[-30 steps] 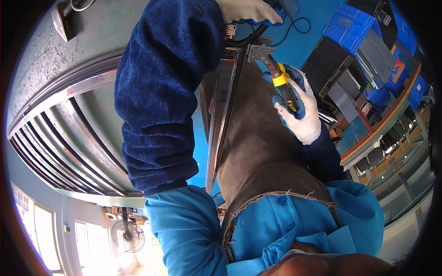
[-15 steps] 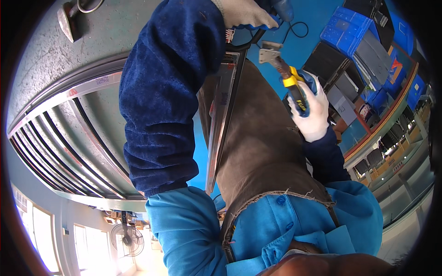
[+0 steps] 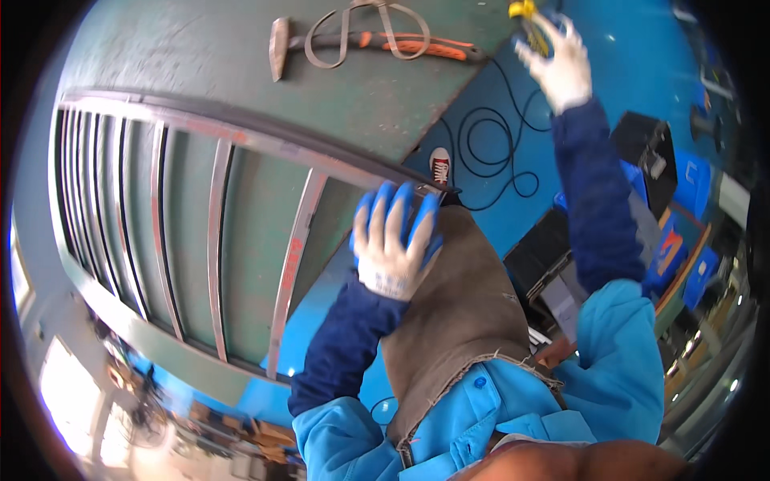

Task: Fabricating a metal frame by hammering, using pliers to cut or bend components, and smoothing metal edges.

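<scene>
My left hand (image 3: 395, 248), in a white glove with blue-coated fingers, is open above the near right end of a barred metal frame (image 3: 216, 248). Its fingers are spread with nothing in them; whether they touch the frame I cannot tell. At the top right, my gloved right hand (image 3: 564, 72) is held out over the blue floor. It holds a hand tool with a yellow-and-black handle (image 3: 536, 38), whose head is cut off by the picture's upper edge. The frame lies on a green worktable (image 3: 176, 48), its end close to my brown apron (image 3: 457, 297).
A hammer (image 3: 385, 42) with a black-and-orange handle lies at the table's far side, under curved metal clamp jaws (image 3: 346, 40). Black cable (image 3: 489, 152) coils on the blue floor (image 3: 449, 112) by a red shoe (image 3: 439, 166). Black boxes (image 3: 646, 156) and blue crates (image 3: 691, 188) stand right.
My left hand has come back from the far side toward my body and is now spread. My right hand has reached farther away with the tool. The view has shifted, showing more of the table.
</scene>
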`<state>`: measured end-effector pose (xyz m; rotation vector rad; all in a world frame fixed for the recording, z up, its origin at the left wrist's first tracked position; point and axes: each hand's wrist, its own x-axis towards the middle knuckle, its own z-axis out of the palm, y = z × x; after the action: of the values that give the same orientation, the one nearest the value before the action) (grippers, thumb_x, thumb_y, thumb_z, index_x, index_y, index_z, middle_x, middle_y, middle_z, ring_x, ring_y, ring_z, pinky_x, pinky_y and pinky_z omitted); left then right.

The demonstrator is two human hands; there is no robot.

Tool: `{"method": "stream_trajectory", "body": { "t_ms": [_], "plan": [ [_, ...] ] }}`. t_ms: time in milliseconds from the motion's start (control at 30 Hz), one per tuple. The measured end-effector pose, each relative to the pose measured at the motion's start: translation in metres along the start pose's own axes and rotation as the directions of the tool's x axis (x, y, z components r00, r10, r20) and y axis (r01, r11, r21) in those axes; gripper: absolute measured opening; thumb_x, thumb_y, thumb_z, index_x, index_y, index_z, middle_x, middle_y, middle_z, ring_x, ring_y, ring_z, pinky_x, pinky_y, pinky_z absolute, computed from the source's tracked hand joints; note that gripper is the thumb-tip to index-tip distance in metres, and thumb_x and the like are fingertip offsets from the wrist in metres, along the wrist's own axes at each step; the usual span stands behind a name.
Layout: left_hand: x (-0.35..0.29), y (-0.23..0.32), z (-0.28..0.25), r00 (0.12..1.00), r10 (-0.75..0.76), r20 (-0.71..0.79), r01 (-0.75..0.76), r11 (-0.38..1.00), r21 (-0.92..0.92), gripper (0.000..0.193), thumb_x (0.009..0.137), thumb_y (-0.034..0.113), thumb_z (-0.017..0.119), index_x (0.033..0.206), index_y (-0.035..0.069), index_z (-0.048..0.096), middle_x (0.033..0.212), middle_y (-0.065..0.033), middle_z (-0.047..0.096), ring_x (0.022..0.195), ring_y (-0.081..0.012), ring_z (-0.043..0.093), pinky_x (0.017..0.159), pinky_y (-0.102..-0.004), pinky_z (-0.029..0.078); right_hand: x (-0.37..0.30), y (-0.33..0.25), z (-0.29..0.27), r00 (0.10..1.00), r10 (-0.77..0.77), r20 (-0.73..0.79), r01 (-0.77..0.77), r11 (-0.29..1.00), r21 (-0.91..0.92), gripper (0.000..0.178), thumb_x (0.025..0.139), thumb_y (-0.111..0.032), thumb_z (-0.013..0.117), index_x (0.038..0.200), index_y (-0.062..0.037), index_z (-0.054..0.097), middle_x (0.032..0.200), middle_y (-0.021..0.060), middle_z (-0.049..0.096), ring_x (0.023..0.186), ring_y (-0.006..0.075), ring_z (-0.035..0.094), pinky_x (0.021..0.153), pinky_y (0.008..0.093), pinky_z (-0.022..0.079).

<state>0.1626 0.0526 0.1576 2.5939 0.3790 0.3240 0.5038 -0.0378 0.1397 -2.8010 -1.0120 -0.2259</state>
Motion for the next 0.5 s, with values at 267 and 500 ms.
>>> {"method": "stream_trajectory", "body": {
  "t_ms": [267,500],
  "plan": [
    [-0.140,0.014,0.021,0.907,-0.350,-0.233,0.420,0.775,0.472,0.049,0.075,0.023,0.075,0.120,0.020,0.058,0.113,-0.0081,0.057,0.115,-0.0302,0.055,0.102,-0.0613,0.035,0.042,-0.006,0.000,0.862,-0.384,-0.330,0.450,0.881,0.149,0.035,0.082,-0.013,0.065,0.117,-0.0115,0.063,0.115,0.0096,0.062,0.102,0.0278,0.060,0.088,0.0355,0.048],
    [-0.144,0.002,0.024,0.910,-0.200,-0.363,0.395,0.682,0.616,0.047,0.071,0.024,0.078,0.115,0.019,0.062,0.109,-0.0035,0.058,0.112,-0.0266,0.056,0.105,-0.0592,0.032,-0.136,-0.027,0.008,0.610,-0.698,0.375,0.207,0.597,0.775,0.061,0.073,-0.029,0.067,0.127,-0.0051,0.055,0.121,0.0173,0.058,0.105,0.0324,0.058,0.091,0.0399,0.046]
  ]
}}
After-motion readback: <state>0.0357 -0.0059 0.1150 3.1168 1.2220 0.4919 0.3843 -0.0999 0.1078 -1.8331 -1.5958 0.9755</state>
